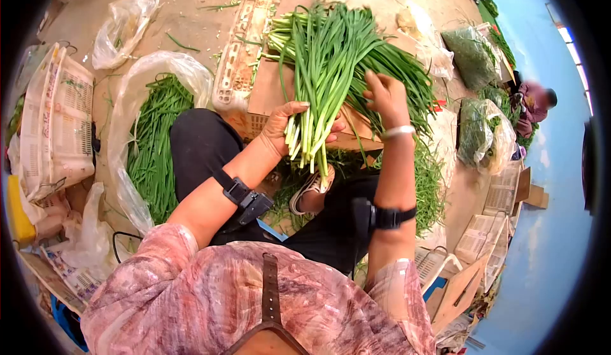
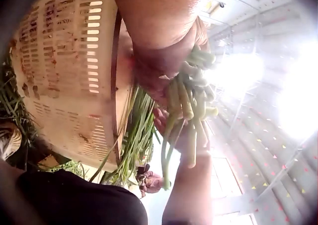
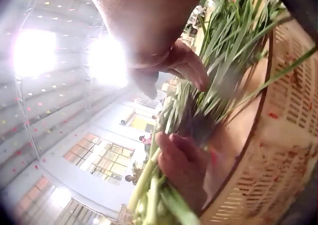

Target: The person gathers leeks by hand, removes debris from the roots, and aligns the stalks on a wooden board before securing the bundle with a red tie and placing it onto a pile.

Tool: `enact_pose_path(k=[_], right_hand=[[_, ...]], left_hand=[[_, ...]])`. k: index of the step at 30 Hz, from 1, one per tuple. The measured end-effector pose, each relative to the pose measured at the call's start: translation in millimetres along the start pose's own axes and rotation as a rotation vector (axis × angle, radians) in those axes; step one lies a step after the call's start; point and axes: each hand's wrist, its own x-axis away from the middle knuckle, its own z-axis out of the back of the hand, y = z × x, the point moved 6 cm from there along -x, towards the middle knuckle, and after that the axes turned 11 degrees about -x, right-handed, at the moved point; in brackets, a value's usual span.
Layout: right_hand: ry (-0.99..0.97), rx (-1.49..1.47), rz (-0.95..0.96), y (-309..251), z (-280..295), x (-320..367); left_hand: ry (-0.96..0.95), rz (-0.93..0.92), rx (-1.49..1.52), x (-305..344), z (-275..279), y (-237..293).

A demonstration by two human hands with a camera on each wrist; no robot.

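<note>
My left hand (image 1: 276,127) holds a bunch of garlic chives (image 1: 331,68) near its pale stem ends, thumb on top and fingers around the underside. The stem ends (image 2: 186,105) stick out past that hand in the left wrist view. The long green leaves fan away from me over a board-topped crate. To the right of the bunch is my right hand (image 1: 387,100), raised with its fingers loosely bent and apart. Nothing shows between those fingers (image 3: 191,71) in the right wrist view, where they hang beside the leaves. More chives (image 1: 407,75) lie beneath and to the right.
The crate (image 2: 64,76) stands before my knees. A clear plastic bag (image 1: 121,126) of cut greens (image 1: 156,151) sits left of my leg, beside plastic baskets (image 1: 63,119). Bagged greens (image 1: 471,56) line the right side, where another person (image 1: 534,103) sits. Loose leaves litter the floor.
</note>
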Motion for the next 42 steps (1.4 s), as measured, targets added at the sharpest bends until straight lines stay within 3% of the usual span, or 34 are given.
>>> enact_pose_path(k=[3, 6, 8, 9, 11, 14, 18, 19, 21, 22, 24, 25, 28, 29, 31, 32, 33, 35, 37, 39, 42], right_hand=[[-0.071, -0.242, -0.077, -15, 4, 66], [-0.194, -0.411, -0.194, 1, -23, 114], [-0.280, -0.201, -0.127, -1, -39, 136], [-0.321, -0.222, -0.019, 0, -49, 139], [-0.276, -0.528, -0.198, 17, -53, 149], [-0.265, -0.709, -0.313, 19, -49, 157], [-0.305, -0.715, -0.254, 12, -37, 157], [-0.288, -0.691, -0.260, 9, -36, 158], [-0.265, -0.626, -0.234, 5, -40, 155], [-0.275, -0.602, -0.250, 7, -44, 153], [-0.257, -0.449, -0.203, -1, -53, 149], [-0.280, 0.089, 0.010, -7, -62, 142], [-0.312, 0.426, 0.506, -12, -68, 143], [-0.313, 0.427, 0.511, -9, -61, 141], [-0.381, 0.440, 0.346, -13, -47, 134], [-0.290, 0.040, -0.130, -2, -31, 129], [-0.246, -0.119, -0.242, 3, -18, 124], [-0.220, -0.451, -0.277, 23, -16, 107], [-0.565, -0.986, -0.211, 37, -56, 86], [-0.508, -1.117, -0.128, 57, -80, 59], [-0.483, -1.246, -0.222, 28, -111, 50]], left_hand=[[0.013, 0.042, 0.044, 0, -6, -5], [0.011, 0.056, -0.107, -5, -11, -11], [0.034, 0.047, -0.167, -9, -5, -17], [0.039, 0.027, -0.242, -10, -7, -17], [0.069, 0.019, -0.230, -6, -9, -20], [0.087, 0.062, -0.107, 3, -2, -13], [0.089, 0.010, -0.028, 5, -3, -16], [-0.046, 0.017, 0.027, 5, -14, -19], [0.053, 0.084, -0.013, 2, 5, -29], [-0.009, 0.111, -0.020, 2, 6, -31], [0.039, 0.114, -0.136, -5, 11, -37], [0.069, 0.107, -0.227, -6, 6, -37], [0.129, 0.150, -0.204, -5, 15, -36], [0.119, 0.156, -0.204, -4, 17, -34], [0.137, 0.151, -0.167, 0, 19, -29], [0.155, 0.150, -0.128, 2, 20, -27], [0.151, 0.164, -0.120, 4, 18, -26], [0.050, 0.165, -0.075, 5, 12, -23], [0.071, 0.182, -0.094, 7, 6, -22], [0.034, 0.312, -0.150, 13, 3, -29], [0.177, 0.314, -0.420, 21, 21, -25]])
